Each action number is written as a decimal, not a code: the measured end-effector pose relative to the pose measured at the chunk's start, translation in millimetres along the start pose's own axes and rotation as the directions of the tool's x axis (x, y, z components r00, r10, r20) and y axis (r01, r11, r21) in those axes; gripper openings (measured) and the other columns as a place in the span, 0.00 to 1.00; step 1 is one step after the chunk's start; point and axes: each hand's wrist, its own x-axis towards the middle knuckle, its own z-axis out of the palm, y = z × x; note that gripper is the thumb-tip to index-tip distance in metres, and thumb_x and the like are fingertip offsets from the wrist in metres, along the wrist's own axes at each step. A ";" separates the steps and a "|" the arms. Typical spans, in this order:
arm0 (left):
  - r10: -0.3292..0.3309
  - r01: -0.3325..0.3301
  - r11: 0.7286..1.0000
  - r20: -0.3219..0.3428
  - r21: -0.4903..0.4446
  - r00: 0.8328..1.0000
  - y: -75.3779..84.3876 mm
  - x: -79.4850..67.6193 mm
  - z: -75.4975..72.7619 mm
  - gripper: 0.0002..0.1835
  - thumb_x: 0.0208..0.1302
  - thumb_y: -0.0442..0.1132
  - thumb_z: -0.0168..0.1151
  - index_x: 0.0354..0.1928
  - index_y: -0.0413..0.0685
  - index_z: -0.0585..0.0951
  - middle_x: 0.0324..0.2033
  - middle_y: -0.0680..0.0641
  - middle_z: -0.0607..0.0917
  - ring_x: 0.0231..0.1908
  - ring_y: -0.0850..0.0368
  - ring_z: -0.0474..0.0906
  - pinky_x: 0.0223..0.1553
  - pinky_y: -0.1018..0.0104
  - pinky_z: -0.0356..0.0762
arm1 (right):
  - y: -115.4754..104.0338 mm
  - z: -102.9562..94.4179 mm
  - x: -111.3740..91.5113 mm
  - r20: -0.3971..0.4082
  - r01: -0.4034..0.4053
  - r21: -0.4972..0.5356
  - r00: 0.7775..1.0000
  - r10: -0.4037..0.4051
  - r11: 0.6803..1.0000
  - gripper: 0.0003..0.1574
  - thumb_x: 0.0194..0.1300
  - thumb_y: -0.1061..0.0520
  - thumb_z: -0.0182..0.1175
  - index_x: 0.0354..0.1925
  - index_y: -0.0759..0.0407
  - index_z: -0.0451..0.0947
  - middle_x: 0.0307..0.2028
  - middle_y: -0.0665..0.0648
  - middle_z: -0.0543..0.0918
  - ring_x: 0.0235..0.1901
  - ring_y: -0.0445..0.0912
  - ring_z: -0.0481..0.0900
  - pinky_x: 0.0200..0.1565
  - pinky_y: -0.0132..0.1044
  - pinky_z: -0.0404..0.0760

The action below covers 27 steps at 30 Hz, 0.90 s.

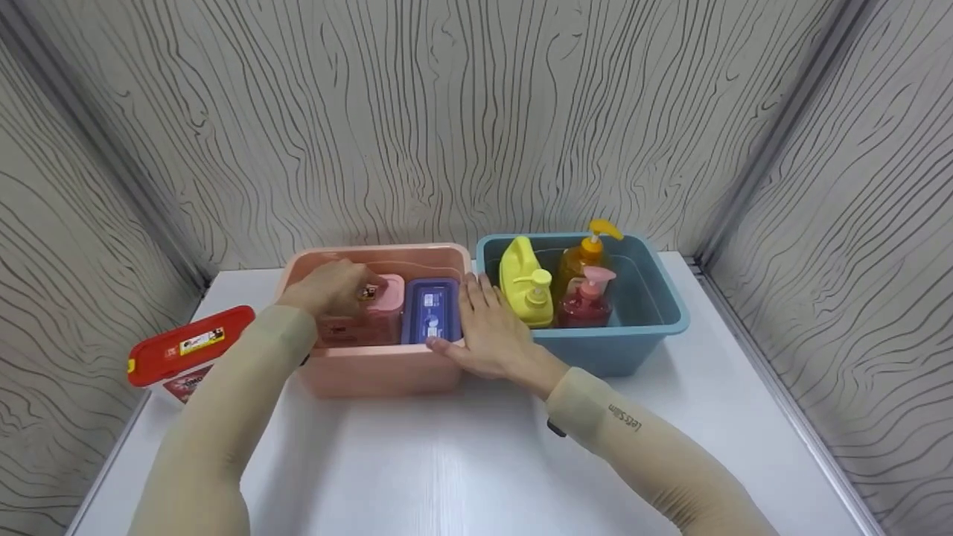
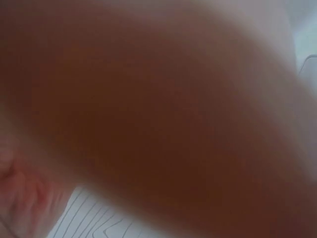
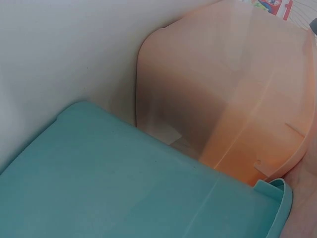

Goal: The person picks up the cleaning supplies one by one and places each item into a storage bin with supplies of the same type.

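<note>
Inside the pink bin [image 1: 372,372], my left hand [image 1: 331,286] grips a pink-lidded plastic box [image 1: 387,296], its fingers curled over the lid and partly hidden. Beside that box stands a purple-lidded box [image 1: 434,301]. My right hand [image 1: 491,335] lies flat with straight fingers over the pink bin's right rim, where the bin meets a blue bin [image 1: 595,350]. The right wrist view has the edge of this hand [image 3: 302,203] by the rims of both bins. A blurred brown shape fills most of the left wrist view.
A yellow pump jug [image 1: 527,290], an orange-topped pump bottle [image 1: 581,260] and a pink-topped pump bottle [image 1: 586,305] stand in the blue bin. Left of the pink bin, a red-lidded box [image 1: 190,346] stands on the white table [image 1: 417,461]. Wood-patterned walls [image 1: 461,126] enclose the table.
</note>
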 end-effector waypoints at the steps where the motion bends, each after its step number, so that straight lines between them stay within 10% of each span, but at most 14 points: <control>1: 0.010 -0.010 1.000 -0.002 0.005 1.000 0.2 0.0 0.0 0.30 0.72 0.34 0.74 0.74 0.57 0.85 0.44 0.48 0.93 0.35 0.56 0.80 0.37 0.63 0.78 | 0.1 -0.3 0.0 0.000 0.002 0.000 1.000 -0.002 1.000 0.79 0.72 0.09 0.42 0.92 0.63 0.40 0.93 0.64 0.42 0.94 0.61 0.38 0.93 0.58 0.45; 27: -0.016 0.015 1.000 -0.019 -0.014 1.000 4.5 -2.2 2.8 0.22 0.75 0.32 0.68 0.67 0.59 0.89 0.40 0.49 0.91 0.37 0.53 0.85 0.37 0.61 0.83 | 0.5 1.2 1.1 -0.011 0.000 0.004 1.000 0.000 1.000 0.79 0.72 0.09 0.44 0.92 0.63 0.41 0.93 0.64 0.43 0.94 0.61 0.39 0.93 0.58 0.45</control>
